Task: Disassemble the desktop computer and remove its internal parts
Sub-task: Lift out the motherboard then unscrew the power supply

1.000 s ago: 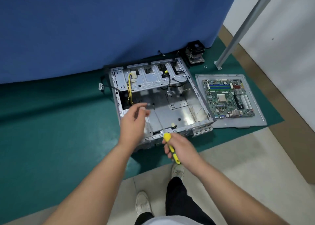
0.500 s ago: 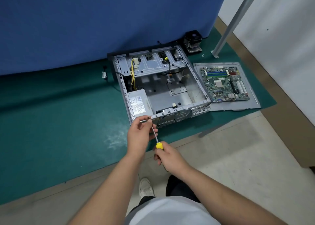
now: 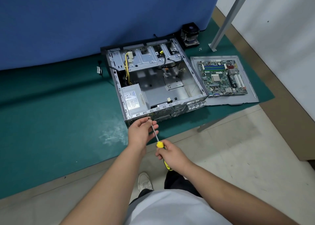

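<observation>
The open grey computer case (image 3: 185, 81) lies on the green mat, with its power supply (image 3: 133, 98) in the near left corner and a drive cage with yellow wires at the back. My right hand (image 3: 172, 154) grips the yellow handle of a screwdriver (image 3: 159, 144). Its metal shaft points up at the case's near rear panel. My left hand (image 3: 142, 131) pinches the shaft near the tip, right against that panel below the power supply. The tip itself is hidden by my fingers.
A motherboard (image 3: 221, 77) lies on the removed side panel (image 3: 245, 98) to the right of the case. A CPU cooler (image 3: 190, 35) stands behind the case by the blue partition (image 3: 102, 20). A metal post (image 3: 226, 18) rises at the right. My shoe (image 3: 144, 181) shows below.
Both hands pulled back from inside the case to its near rear panel. The left hand took hold of the screwdriver shaft. The view also drew back from the case.
</observation>
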Motion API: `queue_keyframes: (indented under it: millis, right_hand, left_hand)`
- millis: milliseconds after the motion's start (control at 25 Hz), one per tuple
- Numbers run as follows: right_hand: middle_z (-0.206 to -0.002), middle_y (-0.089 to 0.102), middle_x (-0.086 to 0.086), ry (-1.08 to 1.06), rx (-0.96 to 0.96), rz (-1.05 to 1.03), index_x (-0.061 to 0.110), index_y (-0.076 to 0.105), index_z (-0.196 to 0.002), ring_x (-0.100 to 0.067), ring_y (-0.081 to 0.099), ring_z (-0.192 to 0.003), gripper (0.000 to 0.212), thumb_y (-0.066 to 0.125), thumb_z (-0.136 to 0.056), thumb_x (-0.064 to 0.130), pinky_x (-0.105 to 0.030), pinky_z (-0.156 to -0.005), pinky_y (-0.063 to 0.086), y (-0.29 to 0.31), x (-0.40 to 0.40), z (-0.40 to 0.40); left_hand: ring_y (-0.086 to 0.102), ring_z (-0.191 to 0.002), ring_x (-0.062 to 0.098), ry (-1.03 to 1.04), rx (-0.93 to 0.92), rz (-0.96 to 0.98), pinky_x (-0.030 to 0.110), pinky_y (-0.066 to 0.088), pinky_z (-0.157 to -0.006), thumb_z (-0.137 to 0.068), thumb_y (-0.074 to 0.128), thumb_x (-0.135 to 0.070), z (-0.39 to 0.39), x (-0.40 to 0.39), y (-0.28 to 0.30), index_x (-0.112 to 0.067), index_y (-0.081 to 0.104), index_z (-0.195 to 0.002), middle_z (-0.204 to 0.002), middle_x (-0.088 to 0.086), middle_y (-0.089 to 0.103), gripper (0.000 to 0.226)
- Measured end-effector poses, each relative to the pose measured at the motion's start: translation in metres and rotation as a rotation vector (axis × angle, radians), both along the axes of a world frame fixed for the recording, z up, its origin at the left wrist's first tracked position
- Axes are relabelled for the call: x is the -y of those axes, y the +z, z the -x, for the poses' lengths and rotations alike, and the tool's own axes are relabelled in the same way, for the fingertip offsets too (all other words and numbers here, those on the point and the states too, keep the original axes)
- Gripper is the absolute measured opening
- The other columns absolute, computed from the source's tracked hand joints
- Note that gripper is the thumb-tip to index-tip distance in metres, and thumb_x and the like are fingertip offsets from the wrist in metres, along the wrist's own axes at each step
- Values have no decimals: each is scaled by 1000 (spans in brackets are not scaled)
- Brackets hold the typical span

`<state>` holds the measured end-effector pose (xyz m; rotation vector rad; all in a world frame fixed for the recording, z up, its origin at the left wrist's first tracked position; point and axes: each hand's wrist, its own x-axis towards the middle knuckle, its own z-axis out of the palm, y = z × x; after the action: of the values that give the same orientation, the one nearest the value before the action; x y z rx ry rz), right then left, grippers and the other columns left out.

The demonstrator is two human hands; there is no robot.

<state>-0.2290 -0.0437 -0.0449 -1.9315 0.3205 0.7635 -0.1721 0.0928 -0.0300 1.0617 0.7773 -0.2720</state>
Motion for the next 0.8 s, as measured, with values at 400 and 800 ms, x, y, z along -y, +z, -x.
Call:
queue_keyframes:
  millis: [400, 800]
  right_hand:
    - [-88, 73, 5, 14, -6, -51, 24, 61, -103, -10, 66, -77, 16, 48, -99, 15, -38, -83, 53, -2, 1, -8]
    - [-89, 74, 2, 15, -35, -75, 9, 63, -109, -9, 66, -75, 19, 48, -98, 12, -32, -83, 50, 3, 2, -12]
  left_hand:
    - [78, -91, 22, 28, -11, -6, 35, 62, -74, -99, 65, -7, -6, 1, 1, -8, 65, -108, -97, 10, 79, 9]
    - [78, -90, 21, 53, -44, -50, 36, 63, -78, -100, 65, -8, -8, 7, 1, -8, 66, -106, -96, 9, 79, 7]
